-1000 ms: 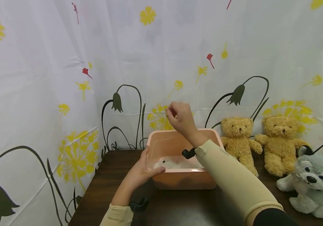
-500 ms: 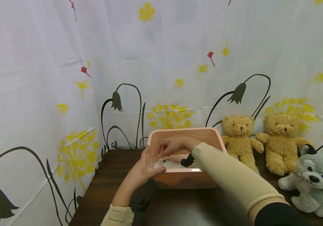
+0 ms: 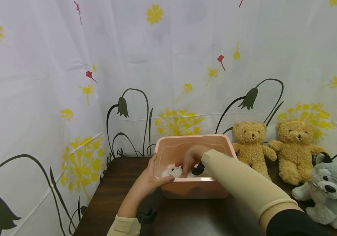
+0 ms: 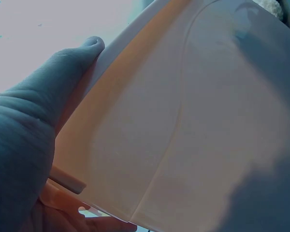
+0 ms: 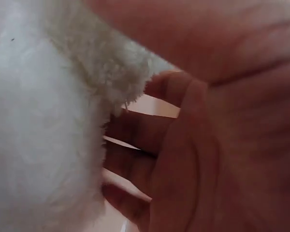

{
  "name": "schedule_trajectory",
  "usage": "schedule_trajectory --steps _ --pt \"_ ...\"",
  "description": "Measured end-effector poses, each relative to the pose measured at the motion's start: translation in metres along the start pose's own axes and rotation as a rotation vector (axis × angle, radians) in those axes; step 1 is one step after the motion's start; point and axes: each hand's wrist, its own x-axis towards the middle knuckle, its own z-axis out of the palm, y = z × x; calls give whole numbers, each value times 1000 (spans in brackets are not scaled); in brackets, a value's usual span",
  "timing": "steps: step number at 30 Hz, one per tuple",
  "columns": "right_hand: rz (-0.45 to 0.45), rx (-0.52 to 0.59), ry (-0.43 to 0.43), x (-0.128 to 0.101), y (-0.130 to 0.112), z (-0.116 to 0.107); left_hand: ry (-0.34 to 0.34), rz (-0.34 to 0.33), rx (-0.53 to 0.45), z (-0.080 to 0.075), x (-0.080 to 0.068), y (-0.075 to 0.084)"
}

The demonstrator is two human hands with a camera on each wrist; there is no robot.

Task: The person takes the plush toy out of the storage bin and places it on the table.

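- Two bears (image 3: pixel 249 144) and a husky (image 3: pixel 329 193) sat at the tub's (image 3: pixel 195 190) 3 o'clock; the right sleeve (image 3: pixel 239 183) hid the tub's near-right rim.
- The left hand (image 3: pixel 150 178) gripped the tub's 9 o'clock rim, thumb inside.
- Inside, the right hand (image 3: pixel 190 159) met the white toy (image 3: pixel 172 171).
- Only the right wrist view showed fingers (image 5: pixel 150 159) curled against its fur (image 5: pixel 43 125).

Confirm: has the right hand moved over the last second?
Yes. The right hand has dropped from above the pink tub's far rim down inside it, onto the white plush toy. The left hand grips the tub's near-left corner.
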Motion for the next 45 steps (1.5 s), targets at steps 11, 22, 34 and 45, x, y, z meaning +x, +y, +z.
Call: schedule_trajectory --steps 11,22,34,45 --pt "44 -147 31 -10 -8 -6 6 1 -15 -3 -1 4" --pt "78 -124 81 -20 -13 -10 -3 15 -24 -11 1 10" --pt "-377 -346 160 -17 -23 -19 -23 46 -93 -8 0 0" --pt "-420 -202 601 -61 -25 -21 -47 96 -137 -2 -1 2"
